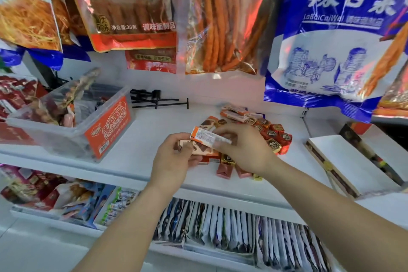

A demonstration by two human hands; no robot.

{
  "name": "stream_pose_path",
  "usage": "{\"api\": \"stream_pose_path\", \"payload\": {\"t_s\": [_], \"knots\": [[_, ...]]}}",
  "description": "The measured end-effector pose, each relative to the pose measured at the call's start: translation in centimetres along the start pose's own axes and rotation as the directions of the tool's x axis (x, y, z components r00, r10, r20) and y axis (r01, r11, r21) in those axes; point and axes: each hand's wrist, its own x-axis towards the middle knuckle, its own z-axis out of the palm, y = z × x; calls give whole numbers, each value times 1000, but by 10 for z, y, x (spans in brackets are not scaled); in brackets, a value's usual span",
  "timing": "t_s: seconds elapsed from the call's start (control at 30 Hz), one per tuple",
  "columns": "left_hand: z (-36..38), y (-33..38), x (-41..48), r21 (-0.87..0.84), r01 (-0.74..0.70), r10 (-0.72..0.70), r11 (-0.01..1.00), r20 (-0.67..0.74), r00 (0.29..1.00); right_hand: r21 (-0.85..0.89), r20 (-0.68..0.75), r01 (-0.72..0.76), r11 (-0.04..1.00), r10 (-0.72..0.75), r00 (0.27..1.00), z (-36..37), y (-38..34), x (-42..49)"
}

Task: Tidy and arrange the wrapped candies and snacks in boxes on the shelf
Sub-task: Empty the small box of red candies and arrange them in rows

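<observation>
Clear bin [55,137] holds snacks [59,110]; left hand [172,159] and right hand [245,150] fingers [227,130] pinch candy bars [204,136].

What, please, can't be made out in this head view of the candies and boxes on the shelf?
1. Head view: print on the orange-and-white wrapped bar, pinched by the right hand, is motion-blurred.
2. Head view: the left hand, gripping pink-and-brown wrapped bars, and the right hand cover part of the red-and-gold foil candy pile.
3. Head view: the blue-and-white hanging snack bag is cut off by the top and right edges.
</observation>
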Motion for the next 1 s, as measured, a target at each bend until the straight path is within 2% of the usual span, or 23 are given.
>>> {"api": "stream_pose_path", "payload": {"t_s": [0.13,0.27,0.33,0.43,0.53,0.6,0.63,0.7,0.77,0.87,1.0], "knots": [[1,3,-4,-23,-35,37,999,104,994,19,-24,54,998,-54,998,7,-3,-5],[1,9,4,157,-142,134,977,58,989,-52,28,107,993,-106,994,3,-3,6],[1,15,19,155,-150,152,977,-3,988,-80,-39,1,997,-4,999,-10,10,26],[-4,16,54,85,-96,104,992,-90,991,-178,-186,-233,956,200,962,-32,44,65],[-1,6,86,279,-55,78,959,-72,994,-275,-136,-311,910,283,949,-35,72,95],[3,2,101,505,-106,149,857,-46,988,-318,-16,-292,902,303,953,-31,85,111],[6,1,106,622,-131,189,772,-27,982,-371,35,-266,890,300,953,-31,89,117],[12,1,113,824,-132,219,551,10,976,-452,83,-217,865,283,956,-30,94,126],[17,0,115,927,-106,204,361,32,978,-494,109,-174,852,259,960,-29,94,130],[24,-4,113,959,-126,192,254,78,978,-528,168,-146,836,272,948,-32,91,130],[30,-3,113,963,-168,155,209,137,978,-529,236,-78,845,234,943,-31,94,127]]}}
